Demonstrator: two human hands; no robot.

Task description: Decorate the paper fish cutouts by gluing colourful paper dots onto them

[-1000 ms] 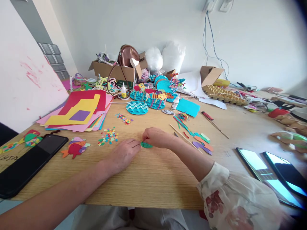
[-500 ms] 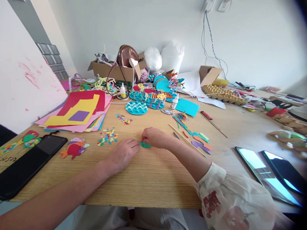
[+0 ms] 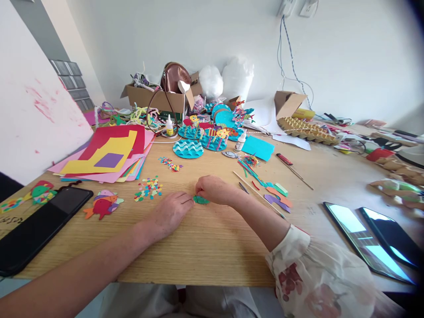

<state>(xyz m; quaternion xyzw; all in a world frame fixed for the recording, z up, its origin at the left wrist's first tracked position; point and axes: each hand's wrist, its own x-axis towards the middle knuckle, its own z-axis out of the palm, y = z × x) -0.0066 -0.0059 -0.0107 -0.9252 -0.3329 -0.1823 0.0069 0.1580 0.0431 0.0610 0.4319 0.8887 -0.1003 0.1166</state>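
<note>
A small green paper cut-out (image 3: 200, 200) lies flat on the table between my hands, partly covered by them. My left hand (image 3: 172, 213) lies low on the wood, fingers stretched flat, with its fingertips at the cut-out's left edge. Over the cut-out's upper side, my right hand (image 3: 212, 190) is closed in a pinch; whatever is between its fingertips is hidden. Left of my left hand is a scatter of coloured paper dots (image 3: 149, 188). Further left, several paper fish (image 3: 102, 205) overlap in a pile.
A stack of coloured paper (image 3: 109, 150) and a black phone (image 3: 43, 223) are on the left. Blue wavy craft pieces (image 3: 188, 149) and a glue bottle (image 3: 240, 141) stand behind. Paper scraps (image 3: 278, 201), a wooden stick (image 3: 258, 194) and two more phones (image 3: 364, 243) lie right.
</note>
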